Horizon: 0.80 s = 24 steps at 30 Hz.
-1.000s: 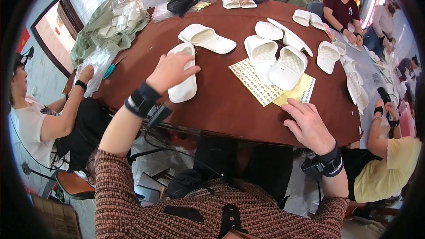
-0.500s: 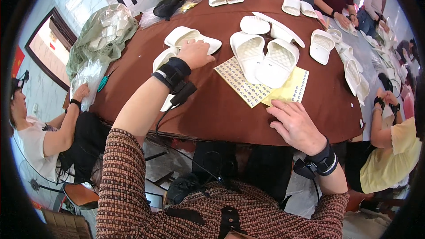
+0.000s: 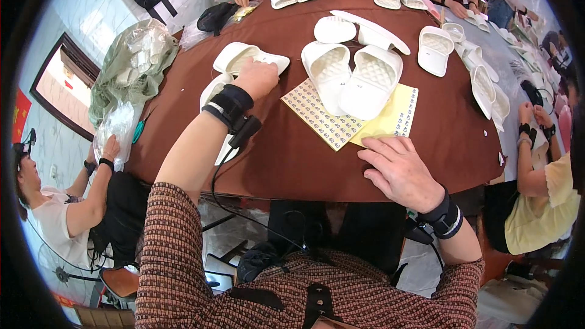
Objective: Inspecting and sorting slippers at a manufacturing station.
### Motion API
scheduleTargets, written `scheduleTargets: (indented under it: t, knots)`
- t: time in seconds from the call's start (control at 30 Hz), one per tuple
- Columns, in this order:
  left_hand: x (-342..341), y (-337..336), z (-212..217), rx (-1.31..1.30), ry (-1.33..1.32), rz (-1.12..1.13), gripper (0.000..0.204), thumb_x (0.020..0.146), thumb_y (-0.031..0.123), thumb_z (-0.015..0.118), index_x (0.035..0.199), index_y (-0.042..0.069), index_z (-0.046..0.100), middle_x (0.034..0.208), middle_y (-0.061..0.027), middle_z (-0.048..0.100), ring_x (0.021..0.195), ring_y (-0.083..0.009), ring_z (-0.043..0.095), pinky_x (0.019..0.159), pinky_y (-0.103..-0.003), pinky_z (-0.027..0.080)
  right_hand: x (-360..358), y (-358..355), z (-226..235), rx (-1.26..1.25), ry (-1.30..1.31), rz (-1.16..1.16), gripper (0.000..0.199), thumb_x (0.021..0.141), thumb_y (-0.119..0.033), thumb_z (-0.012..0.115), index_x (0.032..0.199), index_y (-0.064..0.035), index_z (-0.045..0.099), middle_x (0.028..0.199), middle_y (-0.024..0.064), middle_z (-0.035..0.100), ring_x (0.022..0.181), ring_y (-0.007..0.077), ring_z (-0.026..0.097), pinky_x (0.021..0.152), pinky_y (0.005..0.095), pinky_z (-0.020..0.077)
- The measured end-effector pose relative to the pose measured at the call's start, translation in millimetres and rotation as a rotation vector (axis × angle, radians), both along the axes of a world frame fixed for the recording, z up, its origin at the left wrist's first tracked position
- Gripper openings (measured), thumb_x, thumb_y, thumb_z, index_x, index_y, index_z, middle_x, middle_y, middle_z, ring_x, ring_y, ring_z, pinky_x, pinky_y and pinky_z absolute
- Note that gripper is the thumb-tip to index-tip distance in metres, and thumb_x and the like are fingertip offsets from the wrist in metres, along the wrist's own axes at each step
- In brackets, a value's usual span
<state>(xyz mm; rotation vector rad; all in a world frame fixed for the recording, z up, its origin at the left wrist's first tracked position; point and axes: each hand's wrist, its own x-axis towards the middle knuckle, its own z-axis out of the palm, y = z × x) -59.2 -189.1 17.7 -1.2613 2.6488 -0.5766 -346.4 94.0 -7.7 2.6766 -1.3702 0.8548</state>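
My left hand (image 3: 257, 79) has its fingers curled down over a white slipper (image 3: 236, 56) on the left of the brown-covered table; the fingertips are hidden. Another white slipper (image 3: 211, 90) lies partly behind my left wrist. Fingers loosely spread, my right hand (image 3: 399, 167) rests palm down at the lower edge of a yellow sticker sheet (image 3: 399, 109). A second sheet with rows of small printed stickers (image 3: 317, 109) overlaps it. Across both sheets lies a pair of white slippers with quilted insoles, the left slipper (image 3: 326, 73) and the right slipper (image 3: 373, 79).
Behind the pair, more white slippers (image 3: 334, 29) lie crosswise. Slippers (image 3: 436, 49) also line the table's right side. Green-handled scissors (image 3: 140, 127) and a bag of slippers (image 3: 137, 67) are at the left edge. Several people sit around. A cable hangs from my left wrist.
My left hand's fingers have gone from stretched over the slipper to curled down on it. The whole view has shifted slightly; my right hand stays by the sheet.
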Motion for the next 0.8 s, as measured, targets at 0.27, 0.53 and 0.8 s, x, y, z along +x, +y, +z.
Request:
scheduleTargets:
  t: [0.27, 0.53, 0.8]
  knots:
    - [1.4, 11.3, 23.9, -0.413, 0.01, -0.276, 0.033, 0.092, 0.012, 0.053, 0.124, 0.004, 0.054, 0.071, -0.0059, 0.071, 0.065, -0.0244, 0.069, 0.072, -0.039, 0.045, 1.3, 0.8, -1.9, -0.026, 0.003, -0.005, 0.034, 0.084, -0.016, 0.071, 0.115, -0.0059, 0.061, 0.124, 0.0099, 0.059, 0.112, 0.027, 0.055, 0.096, 0.0408, 0.0422]
    - [29.9, 108.0, 54.7, -0.336, 0.154, -0.451, 0.025, 0.084, 0.007, 0.057, 0.109, 0.005, 0.06, 0.077, -0.0076, 0.064, 0.079, -0.0257, 0.063, 0.079, -0.039, 0.044, 0.9, 0.8, -4.3, -0.052, 0.015, -0.023, 0.034, 0.084, -0.017, 0.071, 0.115, -0.0062, 0.062, 0.126, 0.0099, 0.059, 0.112, 0.0273, 0.055, 0.097, 0.0408, 0.0432]
    - [80.0, 206.2, 2.9, -0.17, 0.144, -0.385, 0.053, 0.079, 0.003, 0.064, 0.131, 0.001, 0.053, 0.122, -0.019, 0.061, 0.11, -0.0298, 0.06, 0.105, -0.047, 0.038, 2.3, 0.1, -2.2, -0.047, 0.049, -0.043, 0.035, 0.084, -0.017, 0.07, 0.117, -0.0064, 0.063, 0.126, 0.0087, 0.061, 0.114, 0.0277, 0.056, 0.099, 0.0422, 0.0431]
